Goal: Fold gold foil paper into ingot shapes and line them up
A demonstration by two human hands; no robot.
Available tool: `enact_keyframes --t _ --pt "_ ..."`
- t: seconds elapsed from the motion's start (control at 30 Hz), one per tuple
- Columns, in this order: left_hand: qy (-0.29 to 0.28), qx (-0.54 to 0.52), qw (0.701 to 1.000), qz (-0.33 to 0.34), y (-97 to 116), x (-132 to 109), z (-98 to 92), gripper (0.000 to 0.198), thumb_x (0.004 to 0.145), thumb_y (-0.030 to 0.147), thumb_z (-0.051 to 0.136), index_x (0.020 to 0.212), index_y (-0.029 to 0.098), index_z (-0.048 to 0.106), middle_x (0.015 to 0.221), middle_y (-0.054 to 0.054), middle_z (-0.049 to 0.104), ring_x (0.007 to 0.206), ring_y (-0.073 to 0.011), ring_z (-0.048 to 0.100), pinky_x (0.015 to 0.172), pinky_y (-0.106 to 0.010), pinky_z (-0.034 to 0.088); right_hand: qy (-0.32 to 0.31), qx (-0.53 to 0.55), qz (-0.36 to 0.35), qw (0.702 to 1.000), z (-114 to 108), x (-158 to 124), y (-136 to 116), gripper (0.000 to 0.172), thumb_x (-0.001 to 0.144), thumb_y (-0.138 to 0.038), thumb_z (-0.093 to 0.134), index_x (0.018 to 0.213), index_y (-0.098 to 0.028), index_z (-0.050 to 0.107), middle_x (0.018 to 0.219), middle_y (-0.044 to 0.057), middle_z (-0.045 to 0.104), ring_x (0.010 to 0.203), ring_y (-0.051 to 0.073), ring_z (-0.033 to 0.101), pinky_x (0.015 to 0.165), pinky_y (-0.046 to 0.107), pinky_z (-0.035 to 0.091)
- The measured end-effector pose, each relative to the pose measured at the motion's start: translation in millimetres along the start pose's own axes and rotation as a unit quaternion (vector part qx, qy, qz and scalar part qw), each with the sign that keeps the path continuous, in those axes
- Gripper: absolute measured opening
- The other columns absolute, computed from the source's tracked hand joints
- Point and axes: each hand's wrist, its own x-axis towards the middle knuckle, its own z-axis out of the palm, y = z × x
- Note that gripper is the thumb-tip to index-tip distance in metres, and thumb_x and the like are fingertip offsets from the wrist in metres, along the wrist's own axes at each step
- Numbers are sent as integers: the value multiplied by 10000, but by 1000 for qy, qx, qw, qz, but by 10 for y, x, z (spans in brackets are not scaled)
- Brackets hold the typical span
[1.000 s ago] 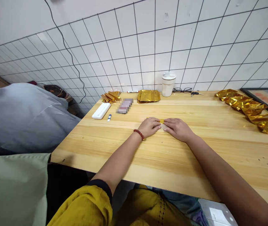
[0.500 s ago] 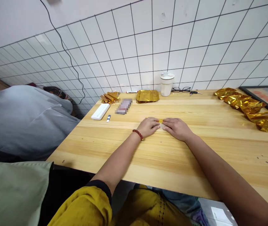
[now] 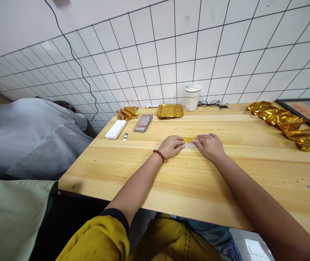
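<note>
On the wooden table [image 3: 144,174] lies a small piece of gold and whitish paper [image 3: 189,140], gold at its far side and pale at its near side. My left hand [image 3: 172,146], with a red bead bracelet at the wrist, is closed on the paper's left end. The right end is under the thumb and fingertips of my right hand [image 3: 210,145], whose fingers are bent and close together. Part of the paper is hidden by both hands.
Along the back stand folded gold foil [image 3: 170,111], a white cup [image 3: 192,98], glasses [image 3: 209,104] and keys [image 3: 226,107]. Gold strips [image 3: 127,112], a white box [image 3: 116,129] and a small tube [image 3: 125,137] lie left, crumpled foil [image 3: 288,125] right. A person [image 3: 32,137] sits left.
My right hand has slid right along the paper, and more of its gold and pale surface shows between the hands. My left hand has stayed in place.
</note>
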Motion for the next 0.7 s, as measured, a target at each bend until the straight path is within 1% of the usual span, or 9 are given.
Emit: enact_keyframes --t 0.07,0.1,0.2,0.27,0.33,0.47,0.6,0.7 --pt "1 -1 1000 2 2 1 -2 184 916 295 632 1010 207 763 1132 -91 728 1089 -230 659 973 -414 525 -4 5 -8 1000 12 6 17 418 1019 -415 380 1034 -214 746 1110 84 753 1021 236 681 966 416 429" --pt "1 -2 1000 4 3 2 -4 185 916 292 631 1010 204 763 1131 -93 727 1086 -230 660 972 -414 525 -4 10 -17 1000 24 8 26 422 1016 -423 385 1090 -195 732 1151 101 739 1052 248 675 963 417 442" --pt "-3 -2 1000 9 10 6 -13 187 919 286 626 1010 197 762 1137 -98 725 1082 -229 660 969 -410 524 -16 35 -77 996 68 6 45 482 988 -471 437 1259 -142 662 1320 148 651 1212 284 605 1019 430 447" --pt "-4 -1 1000 7 15 7 -17 186 921 289 622 1006 200 762 1140 -96 725 1085 -227 659 973 -408 521 -40 48 -125 990 93 3 48 517 972 -501 460 1304 -148 639 1366 145 618 1277 297 560 1057 449 436" --pt "-4 1 1000 6 18 7 -17 188 923 290 620 1003 197 763 1139 -96 726 1082 -228 660 973 -410 521 -62 55 -148 986 106 2 48 505 978 -503 445 1307 -176 643 1365 129 622 1286 296 554 1061 465 441" --pt "0 4 1000 12 14 7 -11 192 921 280 620 996 177 763 1128 -103 730 1072 -233 665 964 -409 528 -70 57 -143 986 111 9 53 494 998 -479 401 1302 -179 649 1357 122 628 1282 289 559 1049 469 457" --pt "1 3 1000 14 8 5 -13 188 919 281 622 998 184 762 1129 -98 730 1074 -231 666 963 -410 531 -73 46 -141 986 100 10 45 488 1004 -478 393 1296 -182 649 1371 109 621 1288 273 553 1045 451 448" --pt "0 4 1000 11 7 2 -15 185 918 289 625 1008 201 761 1133 -91 730 1080 -227 665 969 -415 529 -62 24 -112 992 76 6 22 446 1005 -468 402 1244 -209 677 1339 94 648 1262 266 572 1026 455 435"
